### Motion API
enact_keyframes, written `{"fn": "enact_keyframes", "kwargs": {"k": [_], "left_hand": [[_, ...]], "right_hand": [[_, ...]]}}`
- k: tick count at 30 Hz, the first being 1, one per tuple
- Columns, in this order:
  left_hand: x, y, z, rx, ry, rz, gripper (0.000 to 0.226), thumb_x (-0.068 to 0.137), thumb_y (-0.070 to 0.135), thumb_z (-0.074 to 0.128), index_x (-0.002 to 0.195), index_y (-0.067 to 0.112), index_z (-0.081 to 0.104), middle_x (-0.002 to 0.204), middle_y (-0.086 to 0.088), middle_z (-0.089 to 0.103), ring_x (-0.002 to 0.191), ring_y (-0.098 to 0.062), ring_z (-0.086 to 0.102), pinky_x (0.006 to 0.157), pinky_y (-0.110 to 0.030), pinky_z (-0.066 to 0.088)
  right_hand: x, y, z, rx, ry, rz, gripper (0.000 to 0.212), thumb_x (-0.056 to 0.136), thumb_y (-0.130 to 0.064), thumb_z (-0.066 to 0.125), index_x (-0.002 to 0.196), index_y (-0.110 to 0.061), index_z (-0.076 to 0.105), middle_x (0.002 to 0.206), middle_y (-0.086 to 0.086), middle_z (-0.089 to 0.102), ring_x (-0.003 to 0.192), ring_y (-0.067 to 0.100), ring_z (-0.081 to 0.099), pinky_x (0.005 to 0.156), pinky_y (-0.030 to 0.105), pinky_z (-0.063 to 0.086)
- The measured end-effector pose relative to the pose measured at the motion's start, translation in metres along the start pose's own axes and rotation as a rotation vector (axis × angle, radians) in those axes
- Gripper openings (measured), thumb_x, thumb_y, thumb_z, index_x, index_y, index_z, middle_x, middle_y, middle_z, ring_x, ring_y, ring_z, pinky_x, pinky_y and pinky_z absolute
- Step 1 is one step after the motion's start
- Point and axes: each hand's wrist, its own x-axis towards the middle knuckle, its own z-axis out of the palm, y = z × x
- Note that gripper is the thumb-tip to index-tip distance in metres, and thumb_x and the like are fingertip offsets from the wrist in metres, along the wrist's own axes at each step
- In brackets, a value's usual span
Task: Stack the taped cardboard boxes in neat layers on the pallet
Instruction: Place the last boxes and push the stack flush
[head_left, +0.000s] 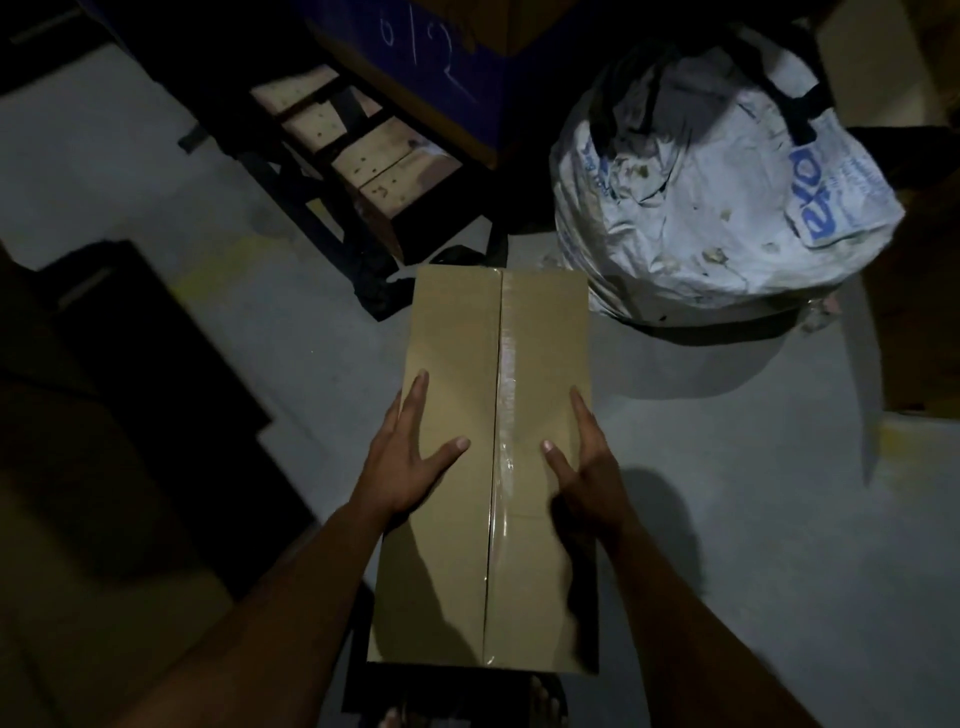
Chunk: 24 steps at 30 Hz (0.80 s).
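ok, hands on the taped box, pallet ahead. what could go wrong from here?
1. The left hand and right hand press the sides of the long brown taped cardboard box with straight fingers; it may slip.
2. The bulging white plastic sack crowds the route to the wooden slatted pallet.
3. Dim light hides obstacles.

White handwritten characters that look like "6/2" are scrawled on the dark blue side of a large carton (441, 73) at the top of the frame. Blue printed lettering runs along a crumpled white sack (717, 182), seen sideways and too creased to read with certainty.
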Motion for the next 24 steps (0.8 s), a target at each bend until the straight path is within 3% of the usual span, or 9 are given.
{"fn": "enact_keyframes", "kwargs": {"k": [5,11,14,19,24], "left_hand": [[-0.004,0.006,-0.008,-0.046,0.062,-0.001,0.096,0.087,0.068,0.069,0.157,0.062,0.003,0.169,0.017,0.021,0.156,-0.016,0.022,0.124,-0.047,0.029],[-0.033,0.045,-0.068,-0.039,0.092,0.011,0.097,0.088,0.065,0.071,0.159,0.058,0.005,0.169,0.018,0.022,0.155,-0.013,0.023,0.125,-0.047,0.028],[-0.058,0.084,-0.108,-0.049,0.121,-0.005,0.095,0.087,0.066,0.071,0.157,0.063,0.006,0.169,0.016,0.024,0.156,-0.017,0.024,0.125,-0.05,0.028],[-0.115,0.173,-0.181,-0.072,0.172,0.008,0.096,0.088,0.062,0.073,0.159,0.058,0.008,0.168,0.013,0.026,0.154,-0.013,0.026,0.124,-0.039,0.027],[-0.175,0.271,-0.262,-0.082,0.197,-0.004,0.095,0.088,0.066,0.07,0.158,0.061,0.006,0.169,0.006,0.028,0.153,-0.023,0.03,0.123,-0.046,0.03]], "right_hand": [[0.002,-0.015,-0.004,-0.032,0.015,-0.083,0.068,0.105,-0.024,0.06,0.162,-0.036,0.024,0.167,-0.01,0.03,0.148,0.003,0.029,0.12,0.032,0.028],[-0.015,-0.083,-0.026,-0.046,-0.058,-0.082,0.068,0.106,-0.039,0.054,0.163,-0.044,0.017,0.17,-0.011,0.023,0.155,0.013,0.022,0.126,0.043,0.023],[-0.033,-0.135,-0.048,-0.056,-0.094,-0.074,0.069,0.107,-0.039,0.054,0.163,-0.046,0.014,0.17,-0.014,0.021,0.157,0.013,0.019,0.127,0.048,0.023],[-0.079,-0.24,-0.105,-0.056,-0.107,-0.142,0.07,0.107,-0.04,0.054,0.162,-0.051,0.013,0.17,-0.018,0.02,0.156,0.006,0.017,0.128,0.045,0.021],[-0.13,-0.357,-0.167,-0.073,-0.127,-0.17,0.07,0.106,-0.044,0.054,0.16,-0.057,0.011,0.17,-0.019,0.016,0.156,0.005,0.012,0.128,0.045,0.019]]}}
